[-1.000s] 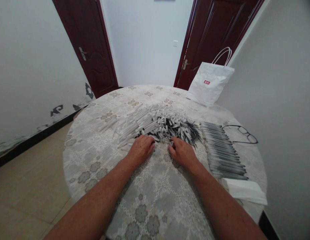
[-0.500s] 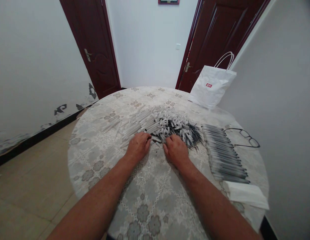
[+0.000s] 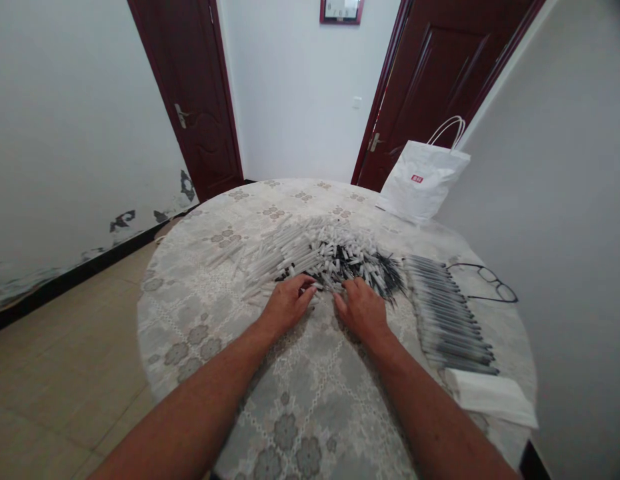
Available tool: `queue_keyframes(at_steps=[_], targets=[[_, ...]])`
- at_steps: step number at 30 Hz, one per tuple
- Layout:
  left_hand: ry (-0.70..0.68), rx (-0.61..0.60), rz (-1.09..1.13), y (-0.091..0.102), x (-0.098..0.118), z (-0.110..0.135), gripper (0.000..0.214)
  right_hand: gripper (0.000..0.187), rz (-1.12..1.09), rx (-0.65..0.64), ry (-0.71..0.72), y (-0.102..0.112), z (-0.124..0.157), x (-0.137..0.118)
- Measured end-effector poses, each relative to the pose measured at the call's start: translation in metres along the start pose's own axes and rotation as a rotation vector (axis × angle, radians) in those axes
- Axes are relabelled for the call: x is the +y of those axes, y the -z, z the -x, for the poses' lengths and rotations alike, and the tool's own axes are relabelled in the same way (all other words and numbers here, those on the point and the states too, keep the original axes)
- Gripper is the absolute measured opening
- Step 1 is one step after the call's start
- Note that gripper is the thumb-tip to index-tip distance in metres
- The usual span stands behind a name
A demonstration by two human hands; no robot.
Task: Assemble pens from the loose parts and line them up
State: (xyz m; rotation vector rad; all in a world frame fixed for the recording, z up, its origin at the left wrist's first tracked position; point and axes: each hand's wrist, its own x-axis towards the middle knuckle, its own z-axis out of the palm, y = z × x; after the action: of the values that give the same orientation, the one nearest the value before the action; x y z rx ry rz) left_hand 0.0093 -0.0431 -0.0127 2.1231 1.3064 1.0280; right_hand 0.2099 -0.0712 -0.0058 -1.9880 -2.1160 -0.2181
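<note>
In the head view a broad pile of loose pen parts lies before me: pale pen barrels [image 3: 283, 250] on the left, with white pen caps [image 3: 350, 233] and thin black refills [image 3: 389, 273] towards the right. At the pile's near edge my left hand [image 3: 289, 300] has its thumb and fingers curled together beside some small whitish pieces. Just across a narrow gap, my right hand [image 3: 364, 308] is also closed, fingers bent down against the pile. What either hand pinches is too small and partly hidden to name.
Right of the pile lies a row of dark-tipped pens [image 3: 447, 313], with eyeglasses [image 3: 495, 283] beyond and a folded white cloth or paper [image 3: 493, 398] nearer. A white paper bag [image 3: 423, 183] stands at the back right of the round table [image 3: 185, 340].
The view has tipped slightly upward, showing more of the wall clock. My left hand has shifted right, and the gap between my hands is a little narrower.
</note>
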Motion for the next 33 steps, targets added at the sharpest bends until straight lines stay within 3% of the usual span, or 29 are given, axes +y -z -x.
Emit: queue_keyframes(at_steps=[6,11,16,23,26,29,33], targets=[[-0.117,0.034,-0.185,0.000,-0.008,0.000,0.023,0.028,0.035,-0.060,-0.034,-0.005,-0.001,0.010],[-0.159,-0.068,-0.370,-0.011,0.004,-0.006,0.028,0.017,-0.008,-0.099,-0.058,-0.011,-0.007,0.015],[-0.199,-0.188,-0.594,-0.030,0.018,-0.016,0.026,0.017,-0.094,-0.085,-0.039,-0.012,-0.009,0.022],[-0.301,-0.213,-0.682,-0.043,0.023,-0.034,0.017,0.016,-0.178,0.017,-0.063,-0.003,-0.005,0.034],[-0.453,-0.158,-0.672,-0.043,0.028,-0.037,0.015,0.016,-0.228,0.106,-0.134,-0.002,-0.008,0.036],[-0.558,-0.018,-0.531,-0.037,0.035,-0.034,0.018,0.016,-0.369,0.216,-0.185,-0.003,-0.011,0.038],[-0.499,0.181,-0.227,-0.017,0.043,-0.024,0.018,0.017,-0.660,0.346,-0.208,-0.002,-0.014,0.040]])
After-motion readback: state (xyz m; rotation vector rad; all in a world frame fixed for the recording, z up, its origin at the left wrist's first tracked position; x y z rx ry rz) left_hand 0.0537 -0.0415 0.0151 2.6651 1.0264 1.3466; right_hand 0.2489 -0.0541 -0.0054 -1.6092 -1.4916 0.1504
